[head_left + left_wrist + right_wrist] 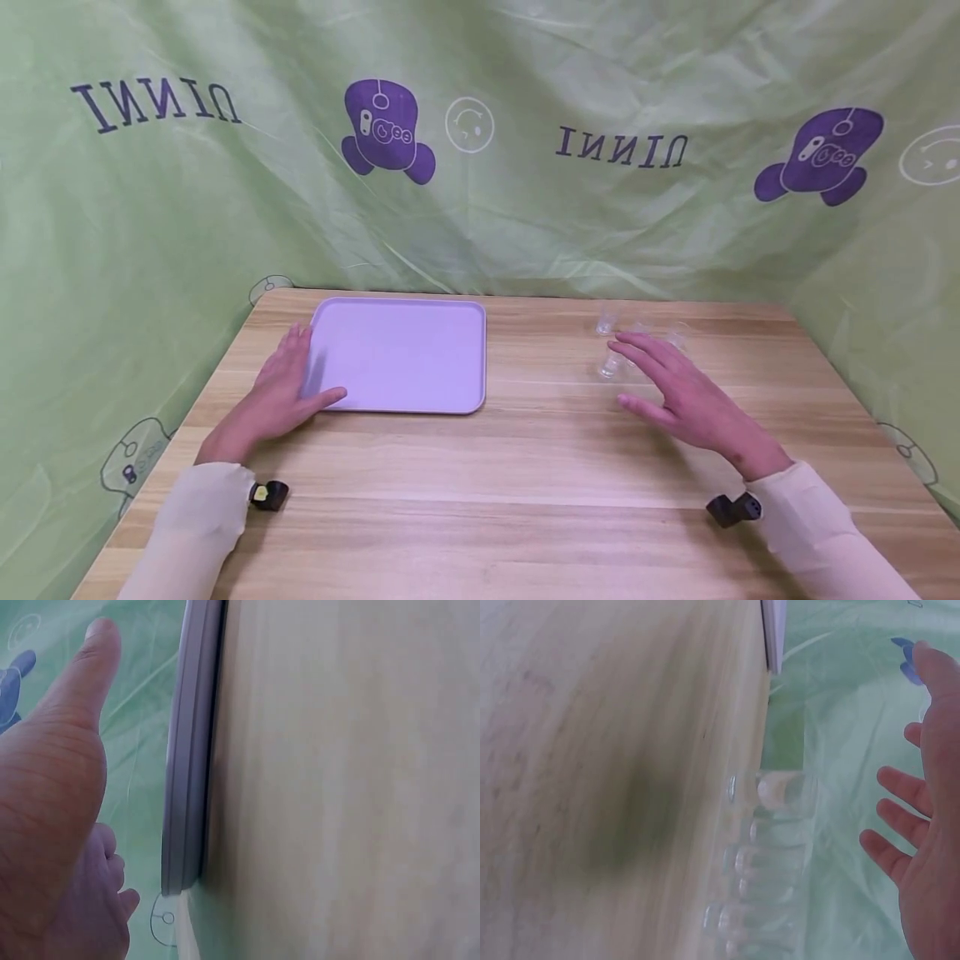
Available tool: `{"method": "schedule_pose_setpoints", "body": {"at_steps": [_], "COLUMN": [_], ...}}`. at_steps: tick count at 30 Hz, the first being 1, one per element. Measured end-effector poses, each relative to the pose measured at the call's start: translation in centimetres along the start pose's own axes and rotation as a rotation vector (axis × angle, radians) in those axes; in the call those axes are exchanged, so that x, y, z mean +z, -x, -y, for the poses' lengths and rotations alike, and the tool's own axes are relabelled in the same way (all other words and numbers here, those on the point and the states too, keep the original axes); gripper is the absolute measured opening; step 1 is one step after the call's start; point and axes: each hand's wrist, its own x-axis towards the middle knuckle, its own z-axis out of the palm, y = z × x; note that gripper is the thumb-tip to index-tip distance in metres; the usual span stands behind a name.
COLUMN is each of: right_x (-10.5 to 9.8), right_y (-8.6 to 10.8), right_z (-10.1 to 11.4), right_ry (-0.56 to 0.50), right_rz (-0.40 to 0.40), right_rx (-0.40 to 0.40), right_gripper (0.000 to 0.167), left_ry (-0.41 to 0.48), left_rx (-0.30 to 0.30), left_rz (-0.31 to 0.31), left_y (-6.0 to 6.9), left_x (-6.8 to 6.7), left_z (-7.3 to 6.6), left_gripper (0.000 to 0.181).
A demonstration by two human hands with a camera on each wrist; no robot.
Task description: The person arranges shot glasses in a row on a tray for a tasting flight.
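My left hand point(281, 392) is at the left edge of a light purple rectangular tray point(401, 354), its thumb over the near left corner. The left wrist view has the tray's side rim point(187, 757) beside the raised thumb; whether they touch, I cannot tell. Over several small clear glasses on the right part of the table hovers my right hand point(686, 396), fingers spread and holding nothing. One glass point(609, 364) shows just left of its fingers, another glass point(606, 322) farther back; others are partly hidden by the hand. In the right wrist view the glasses point(784, 791) stand in rows, apart from the fingers.
Both things are on a wood-grain table point(480, 483). Green cloth point(525, 225) with purple printed figures hangs behind it and along both sides. A small black device point(272, 496) is on the left wrist, and a similar black device point(733, 509) on the right.
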Motion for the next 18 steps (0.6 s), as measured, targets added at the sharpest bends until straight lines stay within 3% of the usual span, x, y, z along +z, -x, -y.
{"method": "schedule_pose_setpoints", "body": {"at_steps": [5,9,18], "right_x": [-0.2,-0.3,-0.9], "right_y": [0.6,1.0,1.6], "right_z": [-0.7,-1.2,-2.1], "right_ry": [-0.001,-0.004,-0.045], "right_rz": [-0.038,-0.066,-0.110], "right_rx": [0.006,0.032,0.148], "right_gripper": [0.077,0.078,0.074], "left_ry": [0.075,0.110,0.173], "left_rx": [-0.038,-0.035,-0.089], "left_rz": [0.040,0.057,0.138], "left_y": [0.1,0.1,0.6], "left_x": [-0.3,-0.6,-0.9], "left_z": [0.6,1.0,1.6], "left_gripper": [0.119,0.120,0.122]}}
